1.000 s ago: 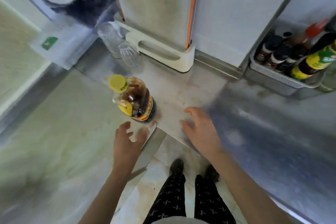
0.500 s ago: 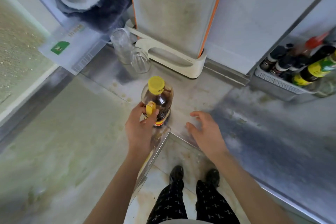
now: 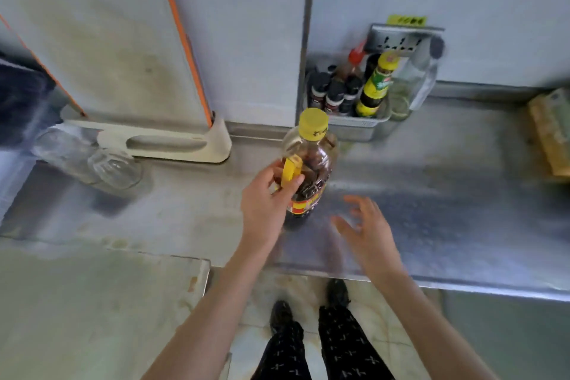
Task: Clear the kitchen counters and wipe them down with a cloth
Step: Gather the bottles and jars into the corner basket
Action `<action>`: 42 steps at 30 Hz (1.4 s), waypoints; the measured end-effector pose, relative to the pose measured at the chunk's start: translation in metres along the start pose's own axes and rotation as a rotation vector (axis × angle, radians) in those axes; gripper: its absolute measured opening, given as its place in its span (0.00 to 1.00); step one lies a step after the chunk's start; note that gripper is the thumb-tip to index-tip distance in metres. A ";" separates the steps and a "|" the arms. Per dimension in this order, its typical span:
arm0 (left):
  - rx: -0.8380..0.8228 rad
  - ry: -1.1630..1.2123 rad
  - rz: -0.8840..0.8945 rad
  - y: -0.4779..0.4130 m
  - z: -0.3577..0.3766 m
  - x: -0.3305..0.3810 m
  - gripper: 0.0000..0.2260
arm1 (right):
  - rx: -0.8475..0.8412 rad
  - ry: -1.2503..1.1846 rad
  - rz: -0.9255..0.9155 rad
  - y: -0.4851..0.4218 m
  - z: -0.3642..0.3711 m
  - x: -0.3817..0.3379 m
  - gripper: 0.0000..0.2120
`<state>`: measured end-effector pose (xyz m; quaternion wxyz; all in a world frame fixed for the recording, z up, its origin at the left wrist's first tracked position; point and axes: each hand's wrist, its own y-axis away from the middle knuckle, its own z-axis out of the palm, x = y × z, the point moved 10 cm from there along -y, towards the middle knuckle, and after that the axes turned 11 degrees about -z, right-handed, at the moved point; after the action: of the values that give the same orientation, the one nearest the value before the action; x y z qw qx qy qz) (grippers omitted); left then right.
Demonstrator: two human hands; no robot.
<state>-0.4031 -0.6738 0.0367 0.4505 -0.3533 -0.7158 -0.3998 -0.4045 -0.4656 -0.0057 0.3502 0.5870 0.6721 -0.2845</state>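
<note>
- Bottle (image 3: 311, 163), yellow-capped, upright at steel counter (image 3: 447, 194), nearer than condiment tray (image 3: 364, 126); contact with surface not discernible.
- Gripped at yellow handle (image 3: 291, 170) by left hand (image 3: 265, 203).
- Right hand (image 3: 367, 231) just right, fingers spread wide, holding nothing.

Clear bottle (image 3: 311, 170) of dark liquid, yellow cap and handle, upright, just before the condiment tray (image 3: 364, 125).

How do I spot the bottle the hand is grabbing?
Find the steel counter below the wall panels. In its middle, in front of the tray of small bottles, is a big clear bottle of dark liquid, gripped by the left hand. Only it has a yellow side handle and is outside the tray.
</note>
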 end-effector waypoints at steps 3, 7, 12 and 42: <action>-0.049 -0.079 0.030 -0.006 0.053 0.003 0.09 | 0.108 -0.004 0.068 0.001 -0.045 0.034 0.17; -0.134 -0.122 0.037 -0.003 0.126 0.015 0.09 | 0.189 -0.019 0.130 -0.004 -0.096 0.081 0.17; -0.144 -0.072 0.056 -0.007 0.214 0.031 0.07 | 0.214 -0.042 0.135 -0.029 -0.148 0.145 0.15; 0.504 -0.114 0.097 -0.100 0.407 0.082 0.18 | 0.026 0.763 -0.008 -0.130 -0.266 0.340 0.29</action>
<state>-0.6651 -0.3422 -0.0246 0.5020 -0.2858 -0.7991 -0.1664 -0.5916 -0.0729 -0.1252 0.0661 0.6524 0.7529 -0.0557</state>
